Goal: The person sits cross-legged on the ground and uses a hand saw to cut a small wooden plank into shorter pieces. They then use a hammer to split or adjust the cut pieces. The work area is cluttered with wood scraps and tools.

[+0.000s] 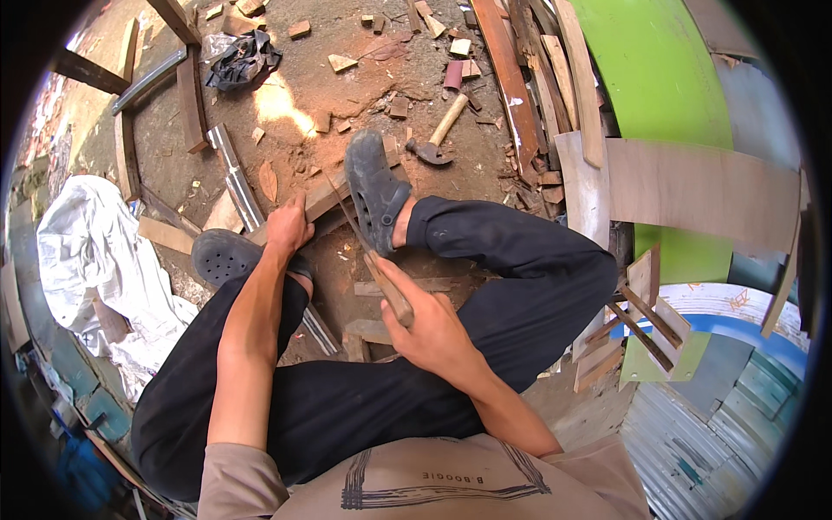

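My right hand (429,334) is closed round the wooden handle of a hand saw (390,290). The saw's thin blade, seen almost edge-on, points away from me and meets a length of wood (325,201) beside my right shoe. On that same wood, to the left of the blade, rests my left hand (290,224), its fingers curled over the piece. My dark clog on the right foot (373,186) bears on the wood's far end. The left clog (227,257) stands next to the near end, partly behind my left forearm.
Beyond my right foot lies a claw hammer (440,130) among scattered wood offcuts. Long planks (511,87) and a green panel (663,78) line the right side. A metal bar (234,173), a white cloth (100,260) and a black plastic bag (244,61) are on the left.
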{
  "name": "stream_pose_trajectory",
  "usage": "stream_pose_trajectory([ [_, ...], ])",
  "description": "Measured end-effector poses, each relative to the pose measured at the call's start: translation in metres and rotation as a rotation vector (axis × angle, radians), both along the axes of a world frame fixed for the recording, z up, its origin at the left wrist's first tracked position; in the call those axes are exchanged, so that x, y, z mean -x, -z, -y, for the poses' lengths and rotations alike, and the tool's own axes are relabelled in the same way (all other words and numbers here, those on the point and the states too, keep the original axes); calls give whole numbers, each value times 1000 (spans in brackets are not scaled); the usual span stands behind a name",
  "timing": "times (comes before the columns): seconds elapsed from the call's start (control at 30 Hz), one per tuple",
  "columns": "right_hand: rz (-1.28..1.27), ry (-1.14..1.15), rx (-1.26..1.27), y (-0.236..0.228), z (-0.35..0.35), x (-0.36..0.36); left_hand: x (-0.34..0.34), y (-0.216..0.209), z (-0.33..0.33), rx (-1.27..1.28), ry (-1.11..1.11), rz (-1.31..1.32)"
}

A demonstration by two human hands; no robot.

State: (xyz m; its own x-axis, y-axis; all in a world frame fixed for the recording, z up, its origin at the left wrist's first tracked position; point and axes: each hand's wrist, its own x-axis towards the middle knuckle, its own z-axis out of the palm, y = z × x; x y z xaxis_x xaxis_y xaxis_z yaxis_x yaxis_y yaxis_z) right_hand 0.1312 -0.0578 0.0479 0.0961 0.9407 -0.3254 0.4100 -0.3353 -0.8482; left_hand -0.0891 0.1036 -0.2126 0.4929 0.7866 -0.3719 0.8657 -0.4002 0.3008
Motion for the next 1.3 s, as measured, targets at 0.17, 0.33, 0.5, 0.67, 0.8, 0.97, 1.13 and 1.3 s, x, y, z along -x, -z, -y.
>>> stream_pose_trajectory([
  [0.17,-68,37,227,54,-51,2,-12,-1,-1,77,38,-14],
  [0.33,-93,19,137,-20,15,-16,-4,-6,-3,38,31,-19],
  [0.5,-57,24,189,34,-31,2,-2,3,-1,35,41,16],
  [0.67,-20,42,96,40,-13,0,-7,3,-4,43,74,18],
  [0.8,-110,-20,108,-20,13,-12,4,-11,-2,10,16,-6],
  [0.97,-19,63,121,71,-47,-2,-15,4,-3,19,72,44],
  [1.13,-39,-6,129,8,1,-12,-3,-9,-3,4,29,-37],
  [1.3,-58,-12,135,4,-12,-11,2,2,-1,-27,26,-1],
])
